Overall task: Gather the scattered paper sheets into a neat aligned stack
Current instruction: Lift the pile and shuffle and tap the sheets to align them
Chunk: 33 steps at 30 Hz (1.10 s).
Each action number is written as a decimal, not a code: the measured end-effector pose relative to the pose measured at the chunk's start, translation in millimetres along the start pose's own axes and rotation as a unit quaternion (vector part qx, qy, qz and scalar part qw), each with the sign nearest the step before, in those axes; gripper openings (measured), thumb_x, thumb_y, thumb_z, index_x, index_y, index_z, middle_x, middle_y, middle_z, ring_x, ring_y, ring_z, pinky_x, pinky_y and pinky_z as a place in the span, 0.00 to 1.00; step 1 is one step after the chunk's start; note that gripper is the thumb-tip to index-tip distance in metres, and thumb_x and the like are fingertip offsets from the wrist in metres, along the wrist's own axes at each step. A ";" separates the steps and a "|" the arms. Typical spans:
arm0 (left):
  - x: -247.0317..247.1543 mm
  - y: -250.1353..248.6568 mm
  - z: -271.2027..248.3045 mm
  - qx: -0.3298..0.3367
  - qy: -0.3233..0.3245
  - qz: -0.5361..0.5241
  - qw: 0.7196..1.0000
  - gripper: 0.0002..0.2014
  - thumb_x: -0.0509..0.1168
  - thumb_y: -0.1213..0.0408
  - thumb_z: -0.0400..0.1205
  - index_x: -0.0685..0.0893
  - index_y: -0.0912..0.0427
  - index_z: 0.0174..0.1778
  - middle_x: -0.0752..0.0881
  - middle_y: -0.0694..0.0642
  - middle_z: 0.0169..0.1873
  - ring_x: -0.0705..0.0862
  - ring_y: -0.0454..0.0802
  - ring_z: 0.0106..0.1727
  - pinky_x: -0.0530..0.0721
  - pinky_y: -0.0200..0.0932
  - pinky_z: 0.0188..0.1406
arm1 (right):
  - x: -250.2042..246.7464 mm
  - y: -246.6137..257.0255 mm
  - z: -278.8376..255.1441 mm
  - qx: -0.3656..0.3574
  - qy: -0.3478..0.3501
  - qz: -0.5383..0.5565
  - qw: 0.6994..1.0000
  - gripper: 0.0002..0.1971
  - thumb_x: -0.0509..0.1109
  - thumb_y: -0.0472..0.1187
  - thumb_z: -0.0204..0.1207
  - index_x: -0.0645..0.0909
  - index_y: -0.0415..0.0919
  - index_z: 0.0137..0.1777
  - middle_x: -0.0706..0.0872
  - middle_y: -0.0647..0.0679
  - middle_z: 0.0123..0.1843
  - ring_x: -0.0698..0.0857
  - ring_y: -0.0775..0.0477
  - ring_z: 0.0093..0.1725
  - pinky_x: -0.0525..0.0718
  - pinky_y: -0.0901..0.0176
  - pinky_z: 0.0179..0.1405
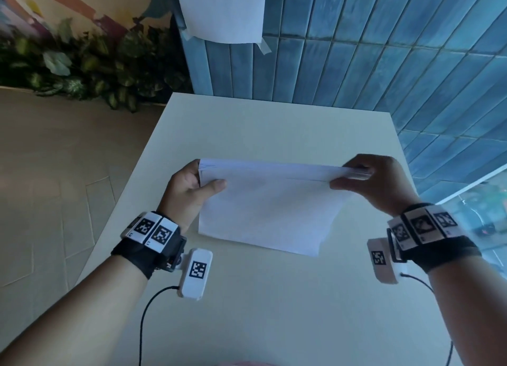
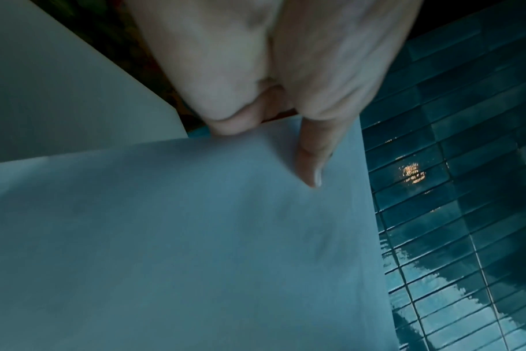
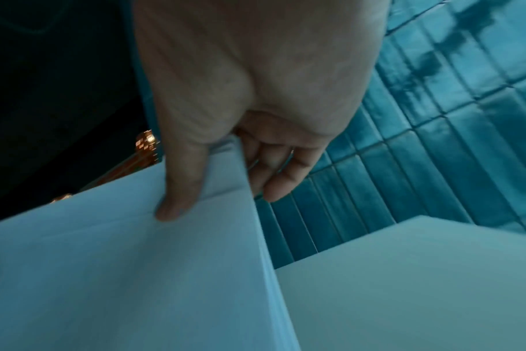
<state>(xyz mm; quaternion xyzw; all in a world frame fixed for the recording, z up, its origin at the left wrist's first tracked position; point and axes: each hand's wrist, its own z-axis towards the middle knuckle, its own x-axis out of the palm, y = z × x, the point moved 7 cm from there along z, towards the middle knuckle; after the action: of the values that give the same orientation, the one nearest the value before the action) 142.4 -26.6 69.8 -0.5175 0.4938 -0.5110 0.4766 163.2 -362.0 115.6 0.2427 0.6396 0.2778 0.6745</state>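
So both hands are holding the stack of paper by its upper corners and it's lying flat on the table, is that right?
Not quite. The left hand and right hand do hold the stack of paper by its upper corners, but it is not lying flat: the head view shows it held up on edge, its lower edge down at the table.

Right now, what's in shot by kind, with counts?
Paper stacks: 1, stack held upright on the table by left hand and right hand
Taped wall sheets: 1, sheet
Tables: 1, table
Total: 3
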 end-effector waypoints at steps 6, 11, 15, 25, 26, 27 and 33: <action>-0.9 -3.2 2.2 -0.018 0.005 -0.042 0.999 0.25 0.74 0.68 0.70 0.81 0.69 0.64 0.85 0.70 0.61 0.84 0.67 0.65 0.76 0.64 0.71 | 36.0 -39.0 -22.3 0.099 0.010 0.411 0.906 0.19 0.82 0.33 0.59 0.87 0.32 0.52 0.92 0.40 0.50 0.90 0.45 0.47 0.87 0.58 0.48; -3.3 -1.3 5.5 -0.028 -0.044 -0.033 0.998 0.22 0.71 0.74 0.73 0.80 0.73 0.63 0.86 0.71 0.59 0.86 0.67 0.61 0.77 0.68 0.68 | 63.0 -40.4 -37.7 0.106 0.009 0.323 0.941 0.10 0.78 0.26 0.67 0.88 0.39 0.44 0.93 0.56 0.37 0.91 0.56 0.38 0.85 0.65 0.37; -6.9 -17.1 9.9 0.028 -0.111 0.000 0.993 0.20 0.74 0.67 0.73 0.82 0.66 0.61 0.87 0.67 0.57 0.86 0.65 0.60 0.78 0.69 0.68 | 41.6 -18.3 -32.7 0.041 -0.088 0.276 0.956 0.08 0.79 0.31 0.68 0.88 0.45 0.41 0.91 0.64 0.35 0.89 0.63 0.37 0.84 0.71 0.38; 22.8 -38.7 -12.5 0.176 -0.151 0.191 0.954 0.09 0.65 0.60 0.83 0.71 0.51 0.56 0.82 0.35 0.45 0.83 0.29 0.46 0.82 0.38 0.48 | 51.0 -12.1 -53.4 0.087 -0.255 0.256 0.928 0.06 0.76 0.40 0.74 0.83 0.48 0.37 0.86 0.52 0.35 0.81 0.61 0.33 0.79 0.72 0.36; 22.9 -38.2 -13.3 0.175 -0.153 0.192 0.953 0.09 0.65 0.60 0.83 0.72 0.50 0.55 0.82 0.35 0.45 0.83 0.28 0.46 0.82 0.37 0.48 | 52.0 -11.7 -53.8 0.088 -0.255 0.257 0.928 0.07 0.76 0.40 0.74 0.82 0.49 0.36 0.86 0.51 0.35 0.82 0.58 0.34 0.80 0.68 0.37; 23.0 -36.9 -13.7 0.171 -0.155 0.191 0.954 0.08 0.66 0.60 0.83 0.72 0.49 0.54 0.83 0.35 0.45 0.83 0.28 0.45 0.83 0.38 0.48 | 53.5 -10.9 -54.0 0.089 -0.251 0.254 0.930 0.07 0.75 0.41 0.75 0.82 0.48 0.36 0.87 0.49 0.35 0.82 0.55 0.36 0.81 0.64 0.38; 20.2 -39.2 -13.1 0.164 -0.179 0.155 0.958 0.06 0.66 0.56 0.83 0.76 0.41 0.52 0.87 0.39 0.46 0.87 0.38 0.49 0.87 0.44 0.52 | 58.2 -10.9 -54.5 0.095 -0.245 0.272 0.926 0.08 0.73 0.41 0.76 0.82 0.53 0.38 0.86 0.59 0.36 0.82 0.64 0.34 0.81 0.70 0.36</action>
<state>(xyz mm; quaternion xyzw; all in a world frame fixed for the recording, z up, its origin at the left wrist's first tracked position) 130.0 -44.4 110.4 -0.4321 0.3839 -0.4043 0.7088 111.2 -331.5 62.3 0.5311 0.3874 0.3205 0.6820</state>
